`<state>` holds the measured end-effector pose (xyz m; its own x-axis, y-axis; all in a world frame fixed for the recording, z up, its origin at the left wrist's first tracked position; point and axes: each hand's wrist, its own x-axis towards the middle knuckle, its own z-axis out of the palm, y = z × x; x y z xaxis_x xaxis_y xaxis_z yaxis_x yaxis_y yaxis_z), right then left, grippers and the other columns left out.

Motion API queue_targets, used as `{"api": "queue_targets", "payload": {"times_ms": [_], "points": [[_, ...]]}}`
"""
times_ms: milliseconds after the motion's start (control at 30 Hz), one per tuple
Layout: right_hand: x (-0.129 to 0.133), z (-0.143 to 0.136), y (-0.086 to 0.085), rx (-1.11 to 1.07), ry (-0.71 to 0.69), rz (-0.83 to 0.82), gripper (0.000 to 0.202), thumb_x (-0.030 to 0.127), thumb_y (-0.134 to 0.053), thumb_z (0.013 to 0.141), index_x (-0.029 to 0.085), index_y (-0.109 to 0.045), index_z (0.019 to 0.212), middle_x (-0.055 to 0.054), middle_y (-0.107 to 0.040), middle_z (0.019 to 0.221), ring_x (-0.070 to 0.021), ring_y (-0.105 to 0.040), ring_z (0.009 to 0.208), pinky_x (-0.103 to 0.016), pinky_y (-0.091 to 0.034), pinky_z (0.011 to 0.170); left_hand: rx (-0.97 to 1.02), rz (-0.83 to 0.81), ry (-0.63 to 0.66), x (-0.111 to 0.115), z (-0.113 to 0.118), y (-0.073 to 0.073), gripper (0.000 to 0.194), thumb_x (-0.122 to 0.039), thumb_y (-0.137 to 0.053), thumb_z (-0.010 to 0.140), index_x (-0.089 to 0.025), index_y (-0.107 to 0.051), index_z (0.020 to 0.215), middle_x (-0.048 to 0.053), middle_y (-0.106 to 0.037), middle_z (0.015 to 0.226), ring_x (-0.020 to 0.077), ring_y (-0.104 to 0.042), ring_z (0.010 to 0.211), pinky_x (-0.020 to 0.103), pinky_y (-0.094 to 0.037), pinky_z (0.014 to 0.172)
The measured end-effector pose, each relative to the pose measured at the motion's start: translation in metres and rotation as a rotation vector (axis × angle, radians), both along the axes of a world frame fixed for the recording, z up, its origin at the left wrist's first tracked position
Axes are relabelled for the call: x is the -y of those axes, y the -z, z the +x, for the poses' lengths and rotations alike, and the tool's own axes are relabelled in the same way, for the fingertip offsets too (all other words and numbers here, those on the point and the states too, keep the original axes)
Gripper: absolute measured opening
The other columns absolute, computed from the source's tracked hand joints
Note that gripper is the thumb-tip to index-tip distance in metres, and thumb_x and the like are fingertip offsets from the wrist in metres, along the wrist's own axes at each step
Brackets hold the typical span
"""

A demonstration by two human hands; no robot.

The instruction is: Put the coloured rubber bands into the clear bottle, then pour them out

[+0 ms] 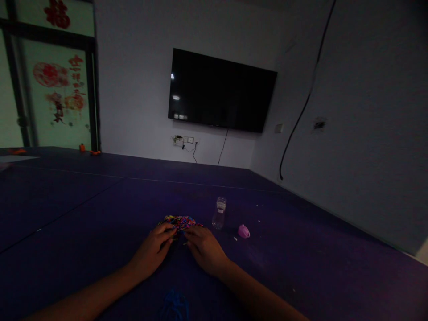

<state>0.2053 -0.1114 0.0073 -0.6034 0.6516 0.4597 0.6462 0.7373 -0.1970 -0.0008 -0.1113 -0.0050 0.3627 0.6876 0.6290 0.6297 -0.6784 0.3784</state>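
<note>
A loose heap of small, multicoloured bands (182, 221), like hair ties, lies on the dark purple tabletop in front of me. My left hand (157, 243) rests at the heap's near left edge, its fingertips touching the bands and its thumb apart from the fingers. From the right, my right hand (205, 249) reaches the same heap, fingers stretched onto it and thumb lower down. A few yellowish bits show by the fingertips. Closer to me, between my forearms, sits a small blue bunch of bands (174, 305). Exactly what lies under the fingertips is hidden.
Right of the heap stands a clear, waisted bottle (218, 214) without a cap. A pink cap-like piece (244, 231) lies beside it, near small white scraps (235, 239). Orange items (95, 152) sit at the far left edge. A black cable (296, 125) hangs at the right wall.
</note>
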Motion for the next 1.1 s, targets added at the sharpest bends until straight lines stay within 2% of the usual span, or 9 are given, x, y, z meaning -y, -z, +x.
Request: {"api": "queue_targets", "payload": {"times_ms": [167, 433, 633, 867, 1100], "points": [[0.0, 0.0, 0.001, 0.05, 0.028, -0.009, 0.034, 0.023, -0.047, 0.089, 0.021, -0.055, 0.122, -0.008, -0.052, 0.131, -0.0205, -0.047, 0.119, -0.037, -0.038, 0.099, 0.072, 0.031, -0.012, -0.001, 0.0, -0.002, 0.028, -0.014, -0.043, 0.083, -0.021, -0.068, 0.096, 0.004, -0.066, 0.1, 0.0166, -0.062, 0.093, 0.032, -0.053, 0.083], [-0.003, 0.0, 0.003, 0.161, 0.048, -0.079, 0.036, 0.03, -0.04, 0.093, 0.022, -0.054, 0.124, -0.007, -0.048, 0.135, -0.0233, -0.038, 0.128, -0.042, -0.031, 0.105, 0.188, 0.011, -0.025, -0.001, -0.001, -0.005, 0.017, -0.017, -0.056, 0.075, -0.021, -0.072, 0.075, 0.002, -0.068, 0.082, 0.0155, -0.065, 0.075, 0.028, -0.054, 0.072], [-0.003, -0.002, 0.001, 0.162, 0.042, -0.073, 0.036, 0.026, -0.04, 0.092, 0.018, -0.054, 0.124, -0.009, -0.051, 0.132, -0.0231, -0.041, 0.125, -0.04, -0.031, 0.105, 0.26, 0.003, -0.002, 0.002, 0.0, -0.008, 0.017, -0.019, -0.056, 0.075, -0.022, -0.072, 0.07, 0.001, -0.069, 0.076, 0.0152, -0.065, 0.07, 0.027, -0.054, 0.068], [-0.004, 0.0, 0.002, 0.136, -0.016, 0.001, 0.031, 0.019, -0.044, 0.089, 0.018, -0.055, 0.118, -0.01, -0.056, 0.123, -0.0221, -0.048, 0.116, -0.038, -0.038, 0.099, 0.262, -0.032, -0.002, 0.002, 0.001, -0.01, 0.019, -0.017, -0.055, 0.075, -0.022, -0.073, 0.072, 0.002, -0.072, 0.08, 0.0159, -0.067, 0.072, 0.029, -0.055, 0.072], [0.001, 0.001, 0.0, 0.094, -0.052, 0.086, 0.035, 0.014, -0.043, 0.088, 0.017, -0.051, 0.122, -0.011, -0.05, 0.13, -0.0208, -0.047, 0.118, -0.037, -0.04, 0.098, 0.267, -0.068, -0.005, 0.002, 0.0, -0.009, 0.018, -0.02, -0.055, 0.074, -0.022, -0.073, 0.07, 0.003, -0.073, 0.077, 0.0163, -0.067, 0.071, 0.029, -0.054, 0.073]]}}
